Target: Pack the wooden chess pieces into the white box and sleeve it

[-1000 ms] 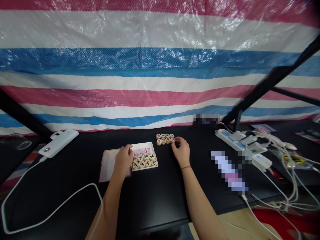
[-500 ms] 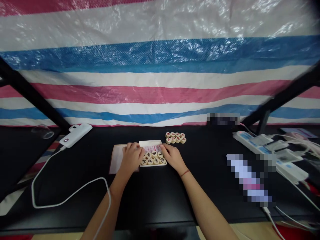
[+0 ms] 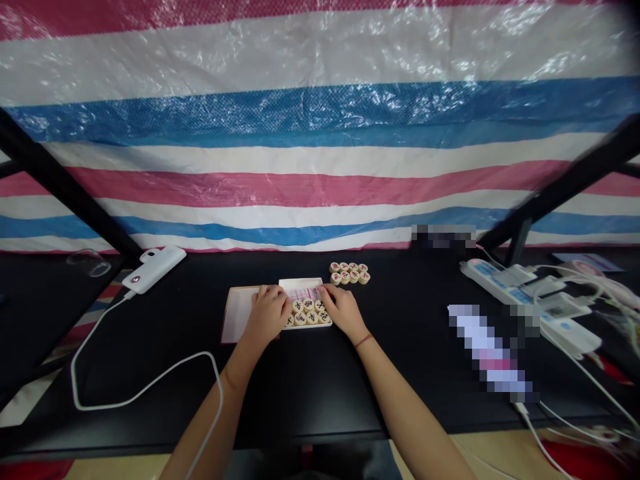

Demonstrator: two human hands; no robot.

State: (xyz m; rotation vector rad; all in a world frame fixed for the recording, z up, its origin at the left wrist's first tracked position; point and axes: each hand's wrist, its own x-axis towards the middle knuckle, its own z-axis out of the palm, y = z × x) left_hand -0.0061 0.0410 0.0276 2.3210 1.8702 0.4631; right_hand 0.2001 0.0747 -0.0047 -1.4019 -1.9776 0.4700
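A shallow white box [image 3: 301,283] holds two rows of round Chinese chess pieces [image 3: 309,305] with black characters. Pink-printed paper shows in its back part. My left hand [image 3: 270,312] lies at the box's left side, fingers curled over the leftmost pieces and hiding them. At the opposite side, my right hand [image 3: 344,309] has its fingers closed at the box's right edge, next to the pieces there. Under and beside my left hand is the open lid [image 3: 238,316]. Behind the box, two rows of red-marked chess pieces [image 3: 349,273] stand on the black table [image 3: 310,393].
To the left lies a white power bank [image 3: 154,270] with a looping white cable [image 3: 145,395]. A power strip [image 3: 530,307] with plugs and wires sits on the right, near a blurred-out object [image 3: 490,350]. A striped plastic sheet [image 3: 320,190] hangs behind the table.
The view has shifted slightly. My left hand reaches a little farther over the left pieces in the box; my right hand stays at the right edge.
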